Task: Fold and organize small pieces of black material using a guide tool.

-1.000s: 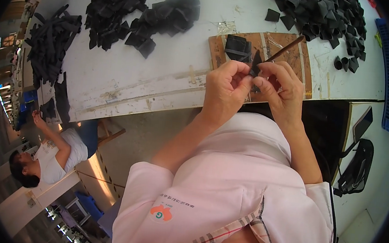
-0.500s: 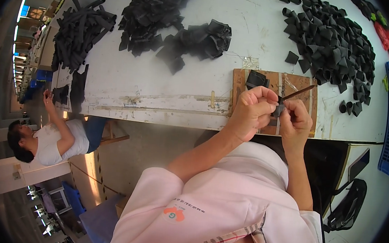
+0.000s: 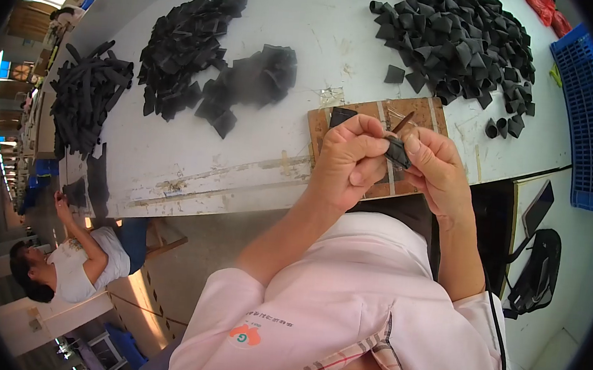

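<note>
Above the brown board at the table's front edge, my two hands meet around a small black fabric piece. My left hand pinches its left end between thumb and fingers. On the other end, my right hand is closed, with its thumb on top. A brown pointed stick sticks up between the fingertips; which hand touches it, if either, I cannot tell. Behind my left fingers, another black piece lies on the board, partly hidden.
Folded black pieces are heaped at the far right, flat black squares at the centre left, and black strips farther left. A blue plastic crate stands at the right. Another person sits at the table's left end.
My view has tilted, shifting the table leftward in the picture. My hands have turned the black piece so more of it shows, and less of the stick is visible.
</note>
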Motion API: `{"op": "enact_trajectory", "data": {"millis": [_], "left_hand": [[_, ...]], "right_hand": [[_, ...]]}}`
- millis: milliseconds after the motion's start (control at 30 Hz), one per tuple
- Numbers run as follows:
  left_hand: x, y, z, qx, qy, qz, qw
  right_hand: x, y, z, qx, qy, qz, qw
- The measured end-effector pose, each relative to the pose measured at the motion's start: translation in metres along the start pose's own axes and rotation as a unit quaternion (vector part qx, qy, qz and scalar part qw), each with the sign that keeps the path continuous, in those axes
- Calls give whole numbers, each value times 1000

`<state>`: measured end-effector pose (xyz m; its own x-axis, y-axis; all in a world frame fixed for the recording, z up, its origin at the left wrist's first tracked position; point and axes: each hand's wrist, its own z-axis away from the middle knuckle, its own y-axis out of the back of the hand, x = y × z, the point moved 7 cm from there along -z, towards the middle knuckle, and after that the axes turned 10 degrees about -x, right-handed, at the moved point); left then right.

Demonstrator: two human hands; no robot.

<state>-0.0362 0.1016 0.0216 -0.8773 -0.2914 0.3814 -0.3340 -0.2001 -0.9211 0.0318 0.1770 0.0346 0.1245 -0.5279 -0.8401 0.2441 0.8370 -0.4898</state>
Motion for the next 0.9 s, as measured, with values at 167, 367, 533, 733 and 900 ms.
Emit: {"op": "enact_trajectory", "data": {"millis": [167,367,533,733,900], "left_hand": [[16,-40,-17,-98,58,172,978],[4,-14,-7,-53,15,74,996],[8,-20,-13,-93,-17,58,994],[30,-24,-6,2,-178,-318,931],[52,-60,1,8,-314,-551,773]], "right_hand": [[-65,-16,-23,-39,93,108,989],[-28,-5,-25,-84,63,59,993],[-43,-9,-28,-120,110,84,983],[-34,4,-33,-88,107,145,980],[-66,8,6,149,319,373,858]]}}
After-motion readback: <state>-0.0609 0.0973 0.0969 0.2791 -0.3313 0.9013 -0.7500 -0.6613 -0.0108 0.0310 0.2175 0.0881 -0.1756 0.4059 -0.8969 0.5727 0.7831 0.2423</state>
